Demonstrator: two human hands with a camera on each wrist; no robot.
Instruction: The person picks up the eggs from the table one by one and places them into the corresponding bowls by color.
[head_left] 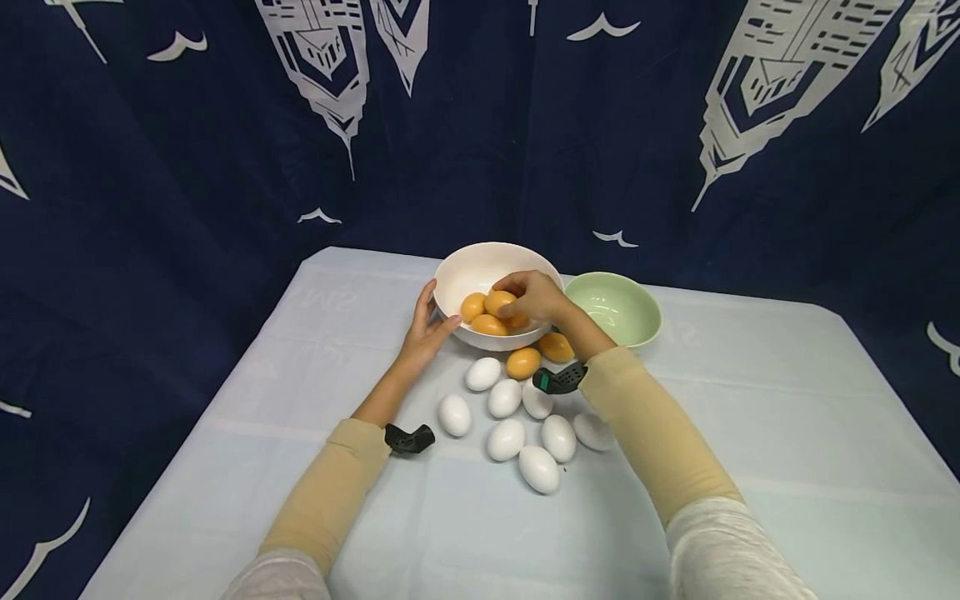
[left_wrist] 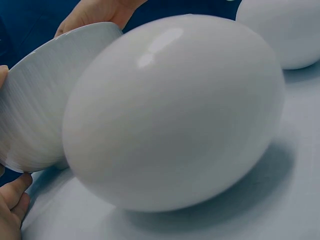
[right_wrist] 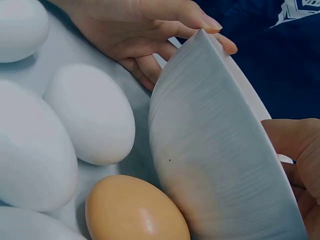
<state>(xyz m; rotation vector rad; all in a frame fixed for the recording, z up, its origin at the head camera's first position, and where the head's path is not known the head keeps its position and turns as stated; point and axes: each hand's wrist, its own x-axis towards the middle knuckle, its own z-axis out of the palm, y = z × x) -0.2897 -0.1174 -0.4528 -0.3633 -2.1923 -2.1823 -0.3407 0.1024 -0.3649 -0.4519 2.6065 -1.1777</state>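
Observation:
A white bowl (head_left: pixel 472 265) stands toward the far edge of the table, with several brown eggs (head_left: pixel 489 325) in it. My left hand (head_left: pixel 426 335) grips its left side, thumb at the rim and fingers around the outer wall, as the right wrist view also shows. Reaching over the rim, my right hand (head_left: pixel 534 298) pinches a brown egg (head_left: pixel 498 302) above the others in the bowl. Part of the right hand is hidden behind the bowl wall (right_wrist: pixel 210 140) in the right wrist view. Two more brown eggs (head_left: pixel 523 363) lie on the table just in front of the bowl.
A green bowl (head_left: pixel 615 308) stands right of the white one, partly behind my right forearm. Several white eggs (head_left: pixel 506 439) lie loose on the pale tablecloth (head_left: pixel 360 333) between my forearms. Behind the table hangs a dark blue curtain (head_left: pixel 480 167).

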